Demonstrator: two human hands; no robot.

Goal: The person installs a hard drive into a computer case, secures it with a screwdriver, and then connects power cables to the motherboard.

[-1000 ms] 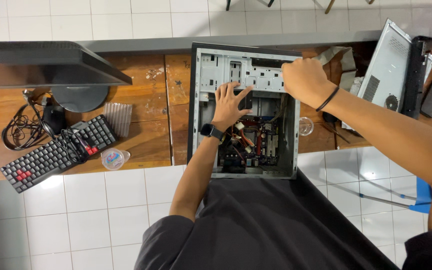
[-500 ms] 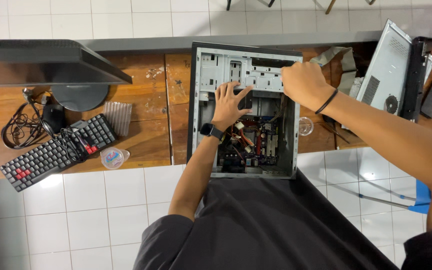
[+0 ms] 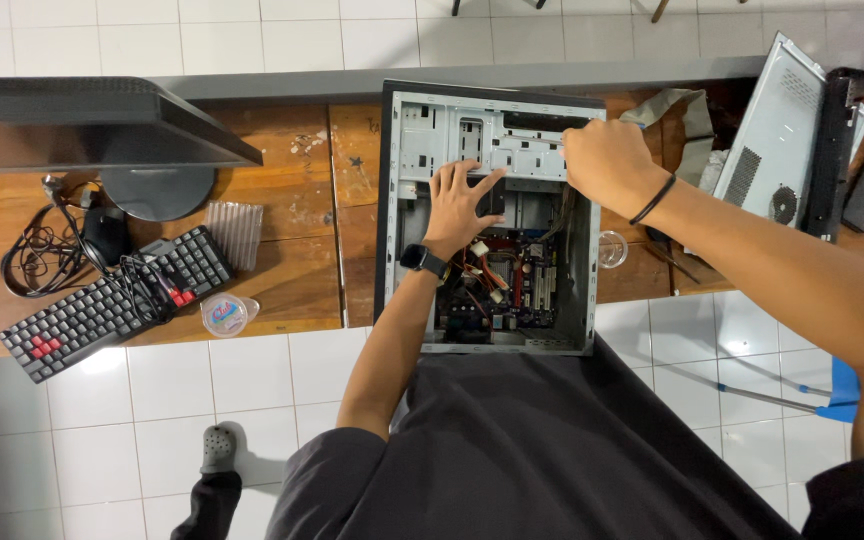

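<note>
Head view, from near to far: a dark cloth-covered lap meets the open computer case (image 3: 492,215), a grey sheet-metal box lying on its side on the scuffed wooden worktop (image 3: 292,250). Left hand (image 3: 462,200), smartwatch on the wrist, rests flat with fingers spread inside the case, above the red circuit board (image 3: 512,275). Right hand (image 3: 607,165), at two o'clock from it, is clenched at the perforated drive cage; what it grips cannot be told. A black keyboard (image 3: 117,300) lies at nine o'clock.

Well left of the left hand: black keyboard (image 3: 117,300) with red keys, monitor (image 3: 92,125), tangled cables (image 3: 37,250), small plastic cup (image 3: 225,315). Right of the right hand: removed grey side panel (image 3: 777,130).
</note>
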